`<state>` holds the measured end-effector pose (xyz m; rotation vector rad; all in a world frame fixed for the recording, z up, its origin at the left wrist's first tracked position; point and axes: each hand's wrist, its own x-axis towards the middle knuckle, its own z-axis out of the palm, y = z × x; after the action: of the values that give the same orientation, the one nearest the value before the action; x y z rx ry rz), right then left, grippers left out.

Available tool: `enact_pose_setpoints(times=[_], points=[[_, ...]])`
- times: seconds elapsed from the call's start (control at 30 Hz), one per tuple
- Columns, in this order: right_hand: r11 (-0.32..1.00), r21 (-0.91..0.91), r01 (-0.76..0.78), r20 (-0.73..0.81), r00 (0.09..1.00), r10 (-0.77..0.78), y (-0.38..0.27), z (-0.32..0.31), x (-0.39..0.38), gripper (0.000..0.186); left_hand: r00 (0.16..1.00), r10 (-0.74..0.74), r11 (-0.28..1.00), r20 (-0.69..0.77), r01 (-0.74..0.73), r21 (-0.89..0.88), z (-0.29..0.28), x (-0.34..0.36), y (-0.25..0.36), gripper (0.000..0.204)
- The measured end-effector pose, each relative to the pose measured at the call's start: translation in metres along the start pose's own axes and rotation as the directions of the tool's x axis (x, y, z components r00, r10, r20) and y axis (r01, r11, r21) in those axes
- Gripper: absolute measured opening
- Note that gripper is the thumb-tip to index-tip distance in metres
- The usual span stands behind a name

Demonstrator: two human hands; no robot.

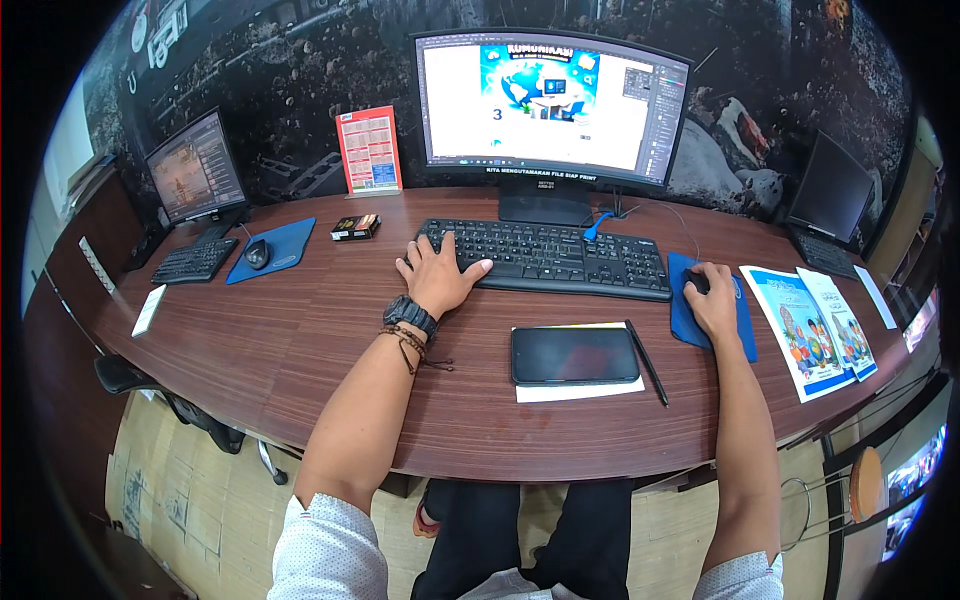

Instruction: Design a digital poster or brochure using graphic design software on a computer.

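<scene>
My left hand [440, 277] rests with fingers spread on the left end of a black keyboard [540, 252]; a dark watch and beaded bracelet circle that wrist. My right hand [711, 300] is curled over a dark computer mouse [697, 282], mostly hidden under the fingers, on a blue mouse pad [745, 325]. Behind the keyboard stands a curved monitor [640, 125] showing a page layout with a blue globe picture. Between my forearms a black phone [575, 357] lies on white paper [580, 392], with a black stylus [648, 365] along its right side.
Right of my hand lie blue-and-white printed booklets [800, 330]. A small dark box [356, 228] and a red-framed stand-up card [368, 150] are to the left. A second monitor [195, 170], keyboard [195, 261] and mouse [257, 254] occupy the far left; another screen [832, 190] stands far right.
</scene>
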<state>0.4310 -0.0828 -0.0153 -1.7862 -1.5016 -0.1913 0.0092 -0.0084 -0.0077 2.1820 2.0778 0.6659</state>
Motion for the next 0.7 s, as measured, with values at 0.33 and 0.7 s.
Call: enact_pose_setpoints(times=[0.33, 0.7], points=[[1.000, 0.002, -0.005, 0.007, 1.000, 0.005, -0.0004, 0.0003, 0.0007, 0.034, 1.000, 0.002, 1.000, -0.003, -0.002, -0.001, -0.0001, 0.0003, -0.0014, 0.092], [1.000, 0.004, -0.016, 0.008, 1.000, 0.016, -0.0024, 0.0000, 0.0005, 0.034, 1.000, 0.000, 1.000, -0.011, 0.000, 0.003, 0.0007, 0.0004, -0.0016, 0.092]])
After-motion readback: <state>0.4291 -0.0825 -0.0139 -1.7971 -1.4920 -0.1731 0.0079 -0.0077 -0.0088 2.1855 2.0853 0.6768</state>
